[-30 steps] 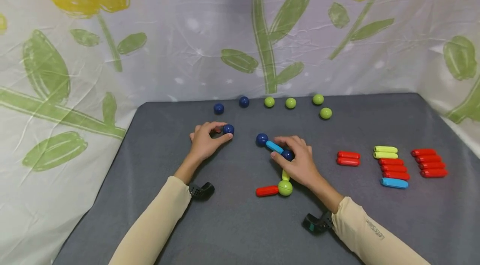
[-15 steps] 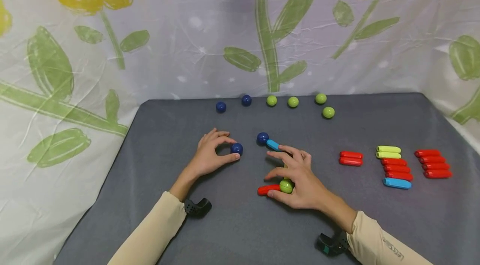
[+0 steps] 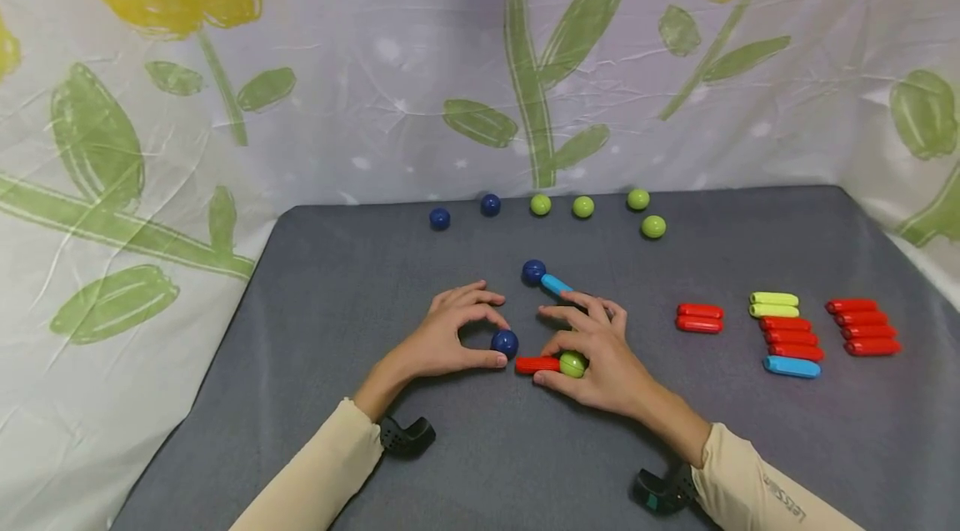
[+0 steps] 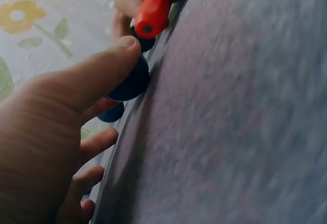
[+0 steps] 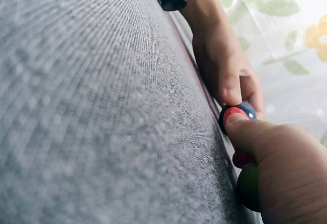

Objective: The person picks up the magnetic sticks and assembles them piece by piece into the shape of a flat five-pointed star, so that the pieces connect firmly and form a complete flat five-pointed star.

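Observation:
My left hand [image 3: 456, 337] pinches a dark blue ball [image 3: 504, 343] between thumb and forefinger, close to the free end of a red stick [image 3: 537, 365]. That end faces the ball and has a dark dot in its middle, as the left wrist view shows. The stick's other end joins a green ball [image 3: 573, 363], which my right hand [image 3: 603, 360] grips with thumb and fingers. Farther back, a light blue stick [image 3: 555, 285] with a second dark blue ball [image 3: 534, 272] at its far end runs in under my right fingers, where the rest of the joined pieces is hidden.
Along the table's back edge lie two dark blue balls [image 3: 439, 218] and several green balls [image 3: 582, 207]. To the right are rows of red sticks [image 3: 872, 327], a red pair [image 3: 699, 318], yellow-green sticks [image 3: 774, 304] and a light blue stick [image 3: 792, 367]. A flowered cloth hangs behind.
My left hand has brought its blue ball right and nearer, up to the red stick. My right hand has gone from the blue ball at the joint to the green ball.

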Demonstrator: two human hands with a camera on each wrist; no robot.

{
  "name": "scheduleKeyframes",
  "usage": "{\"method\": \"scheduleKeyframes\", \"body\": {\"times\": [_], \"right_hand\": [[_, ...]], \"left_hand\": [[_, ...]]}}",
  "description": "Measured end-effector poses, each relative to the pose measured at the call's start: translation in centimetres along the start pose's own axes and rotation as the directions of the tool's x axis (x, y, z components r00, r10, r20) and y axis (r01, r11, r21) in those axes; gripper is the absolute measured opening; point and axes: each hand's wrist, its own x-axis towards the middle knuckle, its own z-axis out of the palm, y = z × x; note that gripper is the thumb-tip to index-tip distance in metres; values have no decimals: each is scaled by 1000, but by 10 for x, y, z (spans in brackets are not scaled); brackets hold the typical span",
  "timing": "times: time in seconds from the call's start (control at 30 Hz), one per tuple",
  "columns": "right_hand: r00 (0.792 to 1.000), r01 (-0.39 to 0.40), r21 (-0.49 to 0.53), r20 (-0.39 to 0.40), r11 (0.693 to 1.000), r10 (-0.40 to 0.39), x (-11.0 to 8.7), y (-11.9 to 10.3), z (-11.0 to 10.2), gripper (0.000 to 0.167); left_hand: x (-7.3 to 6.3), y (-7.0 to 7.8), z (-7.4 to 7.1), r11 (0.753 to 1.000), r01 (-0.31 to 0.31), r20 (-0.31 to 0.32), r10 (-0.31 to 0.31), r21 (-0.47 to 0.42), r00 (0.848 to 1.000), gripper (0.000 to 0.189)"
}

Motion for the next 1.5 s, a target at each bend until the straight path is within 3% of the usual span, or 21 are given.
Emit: {"method": "scheduleKeyframes", "body": {"times": [0.43,0.63,0.73,0.83,0.93,1.03,1.2,1.5], "right_hand": [[998,-56,-28,-28,998,55,1,-1,-2,19],[994,-64,28,-88,998,66,2,2,0,37],[973,-146,77,-166,986,157,2,4,-1,48],[930,-262,120,-234,958,284,3,7,-2,58],[898,-346,134,-239,929,369,2,8,-2,66],[890,-379,132,-218,916,400,2,8,-2,70],[885,-394,123,-218,911,412,2,6,-3,64],[877,-429,105,-191,897,441,7,5,-4,30]], "left_hand": [[-1,5,3,999,-34,23,34,-5,999,30],[-1,6,3,999,-37,22,37,-7,999,30],[0,5,3,999,-36,25,36,-9,999,30],[0,5,3,999,-38,28,39,-8,999,31],[0,4,3,999,-44,31,44,-2,999,31],[-1,6,4,999,-48,44,48,5,998,31],[-1,9,5,998,-60,87,58,20,995,32],[-2,16,3,998,-70,163,70,-6,984,32]]}}
